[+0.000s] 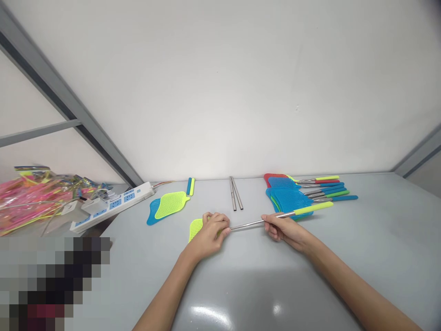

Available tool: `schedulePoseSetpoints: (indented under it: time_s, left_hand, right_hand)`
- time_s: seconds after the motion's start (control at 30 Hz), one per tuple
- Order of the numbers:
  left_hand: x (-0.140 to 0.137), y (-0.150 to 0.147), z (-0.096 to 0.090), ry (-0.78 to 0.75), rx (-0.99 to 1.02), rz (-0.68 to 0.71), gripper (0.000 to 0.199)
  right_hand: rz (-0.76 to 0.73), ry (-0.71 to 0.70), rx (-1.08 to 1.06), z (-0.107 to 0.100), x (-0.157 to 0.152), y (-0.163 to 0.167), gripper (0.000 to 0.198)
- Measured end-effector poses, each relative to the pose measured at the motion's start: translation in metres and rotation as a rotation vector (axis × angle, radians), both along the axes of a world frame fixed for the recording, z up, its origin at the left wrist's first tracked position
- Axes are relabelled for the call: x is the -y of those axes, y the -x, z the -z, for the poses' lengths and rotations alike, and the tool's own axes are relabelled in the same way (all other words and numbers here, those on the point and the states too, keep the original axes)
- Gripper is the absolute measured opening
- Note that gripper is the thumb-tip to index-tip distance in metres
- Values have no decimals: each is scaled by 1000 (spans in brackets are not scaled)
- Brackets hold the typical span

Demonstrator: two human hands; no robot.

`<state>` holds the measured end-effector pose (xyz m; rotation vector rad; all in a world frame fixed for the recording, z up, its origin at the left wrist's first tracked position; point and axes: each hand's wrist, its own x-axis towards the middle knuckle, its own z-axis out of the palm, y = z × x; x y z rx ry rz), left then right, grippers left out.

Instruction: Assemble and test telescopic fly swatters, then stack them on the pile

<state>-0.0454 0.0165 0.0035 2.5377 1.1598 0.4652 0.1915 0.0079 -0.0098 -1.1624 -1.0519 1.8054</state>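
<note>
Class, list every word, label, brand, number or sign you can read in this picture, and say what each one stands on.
None can be read.
Power strip: any markings are too small to read.
Plastic packaging at the left: any print is too blurred to read.
Held yellow-green fly swatter: no lettering can be made out.

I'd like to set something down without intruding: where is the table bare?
Bare tabletop lies right of the swatter pile, beyond the right forearm, and between that and the left forearm. A smaller gap separates the metal tubes from the pile. Crowded: around the pile, held swatter and power strip.
</note>
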Motion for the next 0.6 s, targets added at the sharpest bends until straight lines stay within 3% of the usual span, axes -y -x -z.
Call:
schedulePoseSetpoints:
  time_s: [0.6]
  left_hand:
    - [-5, -6, 0, -98, 203, -239, 22]
  right_hand:
    - [71, 9, -66, 6, -3, 1, 29]
